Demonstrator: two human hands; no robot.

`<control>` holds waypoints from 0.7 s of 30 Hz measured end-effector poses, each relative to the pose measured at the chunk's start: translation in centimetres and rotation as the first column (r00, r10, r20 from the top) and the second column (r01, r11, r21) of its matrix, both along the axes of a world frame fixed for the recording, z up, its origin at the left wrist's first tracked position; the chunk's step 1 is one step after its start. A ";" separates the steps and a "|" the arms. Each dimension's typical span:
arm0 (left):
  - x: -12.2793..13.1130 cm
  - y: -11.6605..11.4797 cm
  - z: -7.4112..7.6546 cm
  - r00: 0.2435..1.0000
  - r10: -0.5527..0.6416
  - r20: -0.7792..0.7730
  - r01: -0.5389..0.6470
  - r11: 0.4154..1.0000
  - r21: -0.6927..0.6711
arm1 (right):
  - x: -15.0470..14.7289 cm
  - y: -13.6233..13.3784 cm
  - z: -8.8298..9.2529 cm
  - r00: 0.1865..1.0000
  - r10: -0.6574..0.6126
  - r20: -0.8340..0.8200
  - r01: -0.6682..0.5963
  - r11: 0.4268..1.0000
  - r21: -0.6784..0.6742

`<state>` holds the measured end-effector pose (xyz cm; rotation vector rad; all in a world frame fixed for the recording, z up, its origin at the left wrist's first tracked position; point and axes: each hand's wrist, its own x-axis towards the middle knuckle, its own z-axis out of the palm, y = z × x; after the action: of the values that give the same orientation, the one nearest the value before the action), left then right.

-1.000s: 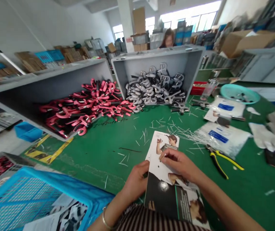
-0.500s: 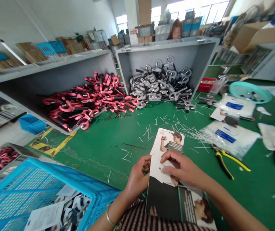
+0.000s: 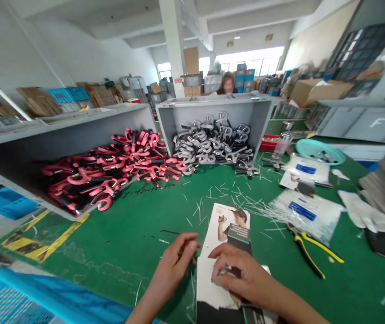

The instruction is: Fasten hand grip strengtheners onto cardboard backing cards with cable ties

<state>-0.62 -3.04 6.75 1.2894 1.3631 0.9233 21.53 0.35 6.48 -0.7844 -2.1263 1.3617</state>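
Observation:
Printed cardboard backing cards (image 3: 209, 283) lie in front of me at the bottom middle, overlapping, with a picture of a person on the upper one. My left hand (image 3: 175, 258) is beside the left edge of the upper card, its thumb and index finger drawn together; whatever they hold, if anything, is hidden. Over the middle of the cards, my right hand (image 3: 241, 272) has its fingers curled in a pinch, and I cannot make out what is between them. Loose thin white plastic strips (image 3: 246, 202) are scattered beyond the cards.
Red-and-black spring clamps (image 3: 111, 171) spill from a tipped grey bin at left; grey-and-black clamps (image 3: 212, 139) fill another bin. Yellow-and-black pliers (image 3: 309, 252), bags of white strips (image 3: 305, 211) and a turquoise basket (image 3: 320, 150) are at right. A blue crate (image 3: 37, 297) stands lower left.
The view has tilted up. My left hand has come away from its spot at the card's edge, up and left relative to the card. My right hand has slid down the card.

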 end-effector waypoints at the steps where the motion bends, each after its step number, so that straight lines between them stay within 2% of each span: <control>1: -0.1 0.6 0.0 0.997 -0.068 -0.028 0.067 0.998 -0.021 | -0.1 0.1 0.0 1.000 0.004 -0.002 -0.004 1.000 -0.003; 3: -0.1 1.4 -0.1 0.968 -0.252 0.021 0.252 0.958 -0.135 | -0.1 0.4 0.4 1.000 -0.001 0.014 0.001 1.000 0.010; 4: 0.0 1.7 -0.3 0.953 -0.295 0.068 0.303 0.936 -0.180 | 0.1 0.6 0.7 1.000 -0.005 0.030 0.004 1.000 0.030; 5: 0.1 2.0 -0.4 0.952 -0.287 0.107 0.303 0.932 -0.198 | 0.5 0.8 1.1 0.999 -0.009 0.051 0.006 0.998 0.060; 6: 0.2 2.2 -0.6 0.964 -0.230 0.135 0.253 0.949 -0.189 | 0.9 1.1 1.7 0.997 -0.021 0.077 0.014 0.995 0.096; 9: 0.8 2.8 -1.3 0.980 0.027 0.198 -0.009 0.996 -0.094 | 2.7 2.8 2.9 0.981 -0.133 0.142 0.096 0.966 0.240; 11: 1.7 3.1 -2.4 0.956 0.116 0.270 -0.090 0.990 -0.107 | 3.8 4.6 2.5 0.950 -0.271 0.155 0.207 0.918 0.340; 13: 3.0 3.2 -3.9 0.932 0.148 0.330 -0.104 0.983 -0.149 | 4.3 6.6 0.4 0.906 -0.398 0.141 0.309 0.852 0.423; 15: 4.1 3.1 -5.6 0.922 0.148 0.357 -0.085 0.979 -0.187 | 4.3 8.5 -2.9 0.873 -0.475 0.115 0.368 0.793 0.486; 17: 4.5 3.0 -6.9 0.937 0.094 0.336 -0.020 0.976 -0.217 | 4.0 9.8 -6.4 0.859 -0.506 0.078 0.393 0.749 0.533; 19: 3.5 3.5 -7.6 0.960 0.029 0.278 0.031 0.977 -0.209 | 3.9 10.4 -9.2 0.859 -0.509 0.064 0.386 0.724 0.571; 21: 0.5 4.8 -7.9 0.993 0.063 0.099 -0.053 0.994 -0.099 | 4.1 10.8 -10.7 0.861 -0.505 0.063 0.368 0.703 0.609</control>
<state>-0.15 1.73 -1.14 1.1204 1.3540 0.9393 25.63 11.12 -4.26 -1.1202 -2.1426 0.3378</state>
